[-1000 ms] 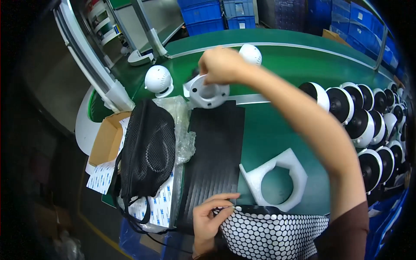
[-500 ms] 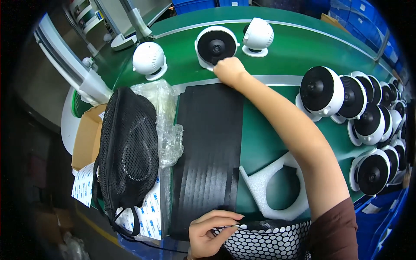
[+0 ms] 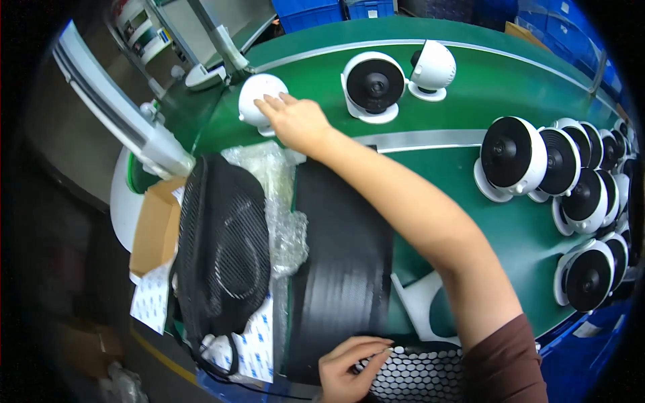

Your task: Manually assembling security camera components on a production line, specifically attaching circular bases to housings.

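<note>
In the far left part of the green work surface stands a round white ball-shaped device point(image 3: 263, 85) on a white foot. My right hand point(image 3: 299, 125) reaches across to it, fingers stretched out and apart, the tips against its right side; the thumb is hidden. Two similar devices stand to the right: a white one with a black disc face point(image 3: 375, 83) and a white one turned sideways point(image 3: 433, 65). Near the lower edge, my left hand point(image 3: 351, 369) pinches the rim of a black piece with a white honeycomb pattern point(image 3: 418, 376).
At the right stand several more black-faced white devices point(image 3: 514, 154). A white foam cutout point(image 3: 422, 303) lies partly under my right arm. Left of the black mat point(image 3: 341, 269) are clear plastic wrap point(image 3: 285, 235), a black mesh case point(image 3: 225, 248) and a cardboard box point(image 3: 156, 225).
My right hand has left the middle device and moved left to the white ball-shaped one, its fingers now spread. The left hand keeps its pinch. The whole view has shifted slightly.
</note>
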Demonstrator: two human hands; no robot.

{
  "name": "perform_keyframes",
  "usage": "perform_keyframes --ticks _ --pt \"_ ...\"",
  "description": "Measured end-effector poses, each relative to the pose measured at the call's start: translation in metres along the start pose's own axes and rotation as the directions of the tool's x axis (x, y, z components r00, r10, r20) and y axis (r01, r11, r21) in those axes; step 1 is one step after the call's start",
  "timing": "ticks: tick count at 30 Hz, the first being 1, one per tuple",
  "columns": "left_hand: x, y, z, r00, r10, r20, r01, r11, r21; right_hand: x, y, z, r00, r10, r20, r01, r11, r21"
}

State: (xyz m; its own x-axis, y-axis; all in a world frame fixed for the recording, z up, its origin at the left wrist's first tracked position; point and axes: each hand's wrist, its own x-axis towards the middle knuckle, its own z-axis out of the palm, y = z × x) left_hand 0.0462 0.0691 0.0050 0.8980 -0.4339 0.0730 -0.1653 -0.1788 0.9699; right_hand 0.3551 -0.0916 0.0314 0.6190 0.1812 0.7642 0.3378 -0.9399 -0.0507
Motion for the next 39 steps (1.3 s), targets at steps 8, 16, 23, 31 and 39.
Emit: perform_keyframes --ticks 8,16,23,31,39 --pt "-0.002 0.006 0.004 0.995 0.013 -0.1 -0.008 0.999 0.042 0.013 -0.001 0.049 0.972 0.174 0.156 -0.171 0.985 -0.029" --pt "0.002 0.011 0.004 0.996 -0.05 -0.07 0.057 0.993 0.105 0.01 0.031 0.034 0.941 0.339 0.016 -0.338 0.94 -0.035" --pt "0.002 0.007 -0.006 0.999 0.04 -0.003 -0.039 0.992 0.116 0.0 0.025 -0.123 0.71 0.283 0.645 -0.699 0.167 0.695" --pt "-0.004 0.009 0.0 0.999 0.03 0.039 -0.029 0.999 -0.03 -0.151 -0.005 -0.294 0.373 0.411 0.832 -0.918 0.033 0.395" --pt "-0.026 0.003 0.053 0.969 0.159 0.187 -0.156 0.987 -0.032 -0.211 -0.011 -0.304 0.42 0.422 0.803 -0.905 0.262 0.336"
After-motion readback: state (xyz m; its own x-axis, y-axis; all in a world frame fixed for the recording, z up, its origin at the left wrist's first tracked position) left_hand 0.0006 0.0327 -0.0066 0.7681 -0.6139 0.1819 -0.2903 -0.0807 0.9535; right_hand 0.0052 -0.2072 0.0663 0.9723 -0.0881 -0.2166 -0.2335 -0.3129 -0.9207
